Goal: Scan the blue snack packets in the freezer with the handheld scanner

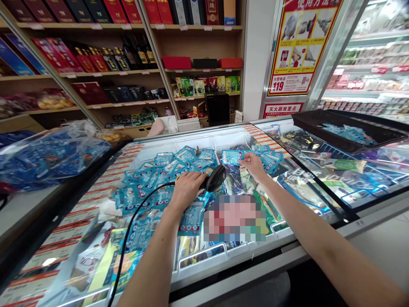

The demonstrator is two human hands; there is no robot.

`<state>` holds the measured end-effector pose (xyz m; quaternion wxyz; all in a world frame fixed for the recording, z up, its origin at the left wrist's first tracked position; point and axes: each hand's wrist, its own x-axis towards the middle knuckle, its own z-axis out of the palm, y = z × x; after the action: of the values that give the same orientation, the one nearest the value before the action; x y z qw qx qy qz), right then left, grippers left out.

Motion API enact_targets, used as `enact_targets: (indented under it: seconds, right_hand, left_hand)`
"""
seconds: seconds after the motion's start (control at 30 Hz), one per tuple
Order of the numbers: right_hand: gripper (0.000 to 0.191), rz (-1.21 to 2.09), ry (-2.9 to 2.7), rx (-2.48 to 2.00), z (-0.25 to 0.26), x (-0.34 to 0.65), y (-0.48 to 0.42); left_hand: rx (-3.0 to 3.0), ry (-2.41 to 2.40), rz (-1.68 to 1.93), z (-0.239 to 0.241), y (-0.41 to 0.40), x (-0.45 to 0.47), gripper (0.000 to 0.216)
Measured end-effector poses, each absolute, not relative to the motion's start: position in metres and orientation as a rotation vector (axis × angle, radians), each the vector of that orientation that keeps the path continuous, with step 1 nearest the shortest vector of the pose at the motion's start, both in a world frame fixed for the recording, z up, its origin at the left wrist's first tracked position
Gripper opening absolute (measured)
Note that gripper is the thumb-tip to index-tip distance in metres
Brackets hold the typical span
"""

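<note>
My left hand (189,187) is wrapped around a black barcode scanner (216,178), whose cord trails down to the left. The scanner's head points right, toward a small blue packet (232,157). That packet is pinched at its right end by my right hand (253,165), printed side up. Many similar blue packets (164,175) lie in a loose pile on the glass lid of a chest freezer, left of and beneath the scanner. A smaller group of blue packets (270,160) lies just right of my right hand. A blurred patch hides part of the freezer in front of me.
A black tray (311,125) with more blue packets rests at the far right of the freezer. To the left lies a clear plastic bag (54,155) filled with blue packets. Shelves (198,27) of boxes and bottles stand behind; a dark line crosses the freezer's right side.
</note>
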<state>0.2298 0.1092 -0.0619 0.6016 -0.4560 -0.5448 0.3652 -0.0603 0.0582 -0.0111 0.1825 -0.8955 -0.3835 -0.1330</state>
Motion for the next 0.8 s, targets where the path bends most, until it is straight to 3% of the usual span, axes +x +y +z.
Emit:
enact_targets:
  seconds: [0.8]
  right_hand:
    - [0.041,0.857,-1.272,-1.053,-0.0609,0.2285,0.1082]
  left_hand:
    - [-2.482,-1.136,-0.386,-0.0106,0.0578,-0.0598,0.038]
